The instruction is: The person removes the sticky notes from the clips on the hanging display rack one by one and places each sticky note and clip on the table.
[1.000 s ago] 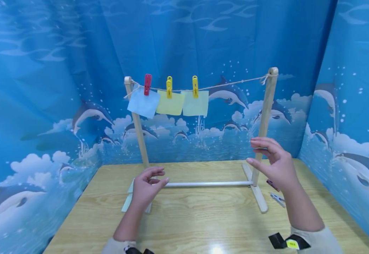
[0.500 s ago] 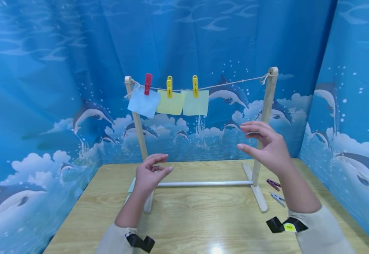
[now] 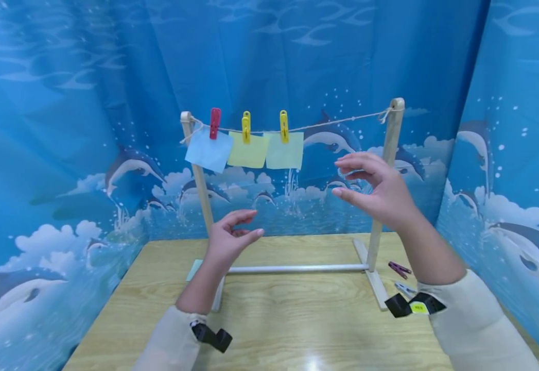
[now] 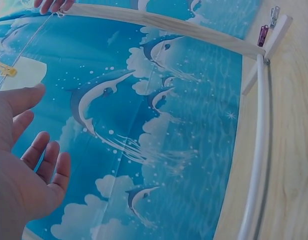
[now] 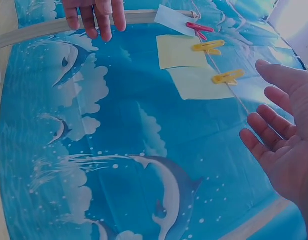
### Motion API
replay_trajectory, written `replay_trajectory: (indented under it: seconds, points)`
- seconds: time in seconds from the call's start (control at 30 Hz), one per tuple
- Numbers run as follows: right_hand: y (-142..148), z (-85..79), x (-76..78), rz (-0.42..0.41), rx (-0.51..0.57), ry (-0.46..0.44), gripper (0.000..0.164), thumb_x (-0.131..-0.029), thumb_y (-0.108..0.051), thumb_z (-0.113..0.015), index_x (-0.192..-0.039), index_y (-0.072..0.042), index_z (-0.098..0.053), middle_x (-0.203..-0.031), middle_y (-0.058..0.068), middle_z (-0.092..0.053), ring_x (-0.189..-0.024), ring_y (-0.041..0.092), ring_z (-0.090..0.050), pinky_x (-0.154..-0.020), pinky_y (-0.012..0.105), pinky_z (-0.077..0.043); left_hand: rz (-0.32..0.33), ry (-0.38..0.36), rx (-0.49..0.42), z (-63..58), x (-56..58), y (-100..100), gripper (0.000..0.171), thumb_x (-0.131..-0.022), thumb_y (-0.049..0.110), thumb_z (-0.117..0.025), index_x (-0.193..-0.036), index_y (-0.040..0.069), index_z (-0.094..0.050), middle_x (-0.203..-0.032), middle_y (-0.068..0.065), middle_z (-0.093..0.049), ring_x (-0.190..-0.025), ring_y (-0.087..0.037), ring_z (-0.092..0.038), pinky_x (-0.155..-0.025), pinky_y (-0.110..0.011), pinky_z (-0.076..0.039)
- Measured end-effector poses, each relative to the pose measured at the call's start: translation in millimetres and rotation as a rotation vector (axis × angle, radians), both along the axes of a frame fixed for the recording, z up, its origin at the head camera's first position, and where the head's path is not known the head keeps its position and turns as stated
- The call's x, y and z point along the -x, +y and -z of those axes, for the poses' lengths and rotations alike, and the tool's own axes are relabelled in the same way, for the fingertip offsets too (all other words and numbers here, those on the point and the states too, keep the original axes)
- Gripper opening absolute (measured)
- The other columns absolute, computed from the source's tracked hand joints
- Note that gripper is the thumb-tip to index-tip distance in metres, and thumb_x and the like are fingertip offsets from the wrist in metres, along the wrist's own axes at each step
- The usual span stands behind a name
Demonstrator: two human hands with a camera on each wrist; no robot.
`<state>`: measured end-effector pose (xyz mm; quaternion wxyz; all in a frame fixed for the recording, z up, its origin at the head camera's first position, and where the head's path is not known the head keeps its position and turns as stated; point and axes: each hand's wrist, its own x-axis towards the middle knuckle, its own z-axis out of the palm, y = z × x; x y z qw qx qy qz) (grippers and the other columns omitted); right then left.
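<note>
Nothing is in my left hand [image 3: 229, 239], which is raised in front of the left wooden post [image 3: 203, 196] with fingers loosely bent and thumb apart. My right hand [image 3: 380, 190], also holding nothing, is higher, near the right wooden post [image 3: 392, 136]. Between the post tops runs a string [image 3: 338, 121]. On it hang a blue paper [image 3: 210, 150] under a red clothespin [image 3: 215, 123], a yellow paper [image 3: 248, 153] under a yellow clothespin [image 3: 246, 128], and a pale green paper [image 3: 284, 154] under another yellow clothespin [image 3: 284, 127]. Both hands are apart from string and papers.
A white rod [image 3: 297, 268] joins the posts low above the wooden table [image 3: 297, 319]. A purple clothespin [image 3: 399, 269] and a grey clothespin [image 3: 404, 288] lie right of the stand. Light green paper [image 3: 194, 270] lies at its left foot. A dolphin-print curtain [image 3: 269, 62] surrounds the table.
Both hands have risen and come closer together, the left moving rightward and the right leftward. The papers and clothespins on the string stay as they were.
</note>
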<state>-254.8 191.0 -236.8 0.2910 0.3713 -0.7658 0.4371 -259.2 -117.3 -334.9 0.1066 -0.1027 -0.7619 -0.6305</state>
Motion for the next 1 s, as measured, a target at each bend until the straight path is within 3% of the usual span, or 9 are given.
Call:
replay_trajectory:
  seconds: [0.47, 0.77, 1.0]
  points:
    - [-20.4, -39.4, 3.0, 0.053, -0.072, -0.018, 0.039, -0.085, -0.008, -0.076, -0.121, -0.004, -0.065, -0.122, 0.006, -0.059, -0.105, 0.016, -0.056, -0.092, 0.021, -0.050, 0.067, -0.014, -0.063, -24.4, 15.7, 13.5, 0.040, -0.084, 0.023, -0.080, -0.121, 0.018, -0.068, -0.122, 0.002, -0.063, -0.112, -0.019, -0.057, -0.095, -0.035, -0.051]
    - [-34.8, -60.7, 16.0, 0.121, -0.157, -0.011, 0.040, -0.087, -0.017, -0.076, -0.123, -0.005, -0.065, -0.123, 0.008, -0.059, -0.107, 0.022, -0.057, -0.094, 0.040, -0.052, 0.090, -0.056, -0.063, -34.2, 30.5, 28.4, 0.044, -0.082, 0.025, -0.081, -0.124, 0.022, -0.066, -0.123, 0.006, -0.062, -0.117, -0.019, -0.055, -0.096, -0.034, -0.051]
    - [-47.8, -79.8, 27.4, 0.163, -0.190, -0.061, 0.041, -0.088, -0.022, -0.075, -0.124, -0.006, -0.064, -0.124, 0.008, -0.059, -0.108, 0.023, -0.056, -0.097, 0.039, -0.050, 0.100, -0.089, -0.113, -35.8, 45.7, 37.5, 0.044, -0.084, 0.027, -0.079, -0.125, 0.025, -0.065, -0.124, 0.007, -0.062, -0.117, -0.016, -0.057, -0.097, -0.033, -0.050]
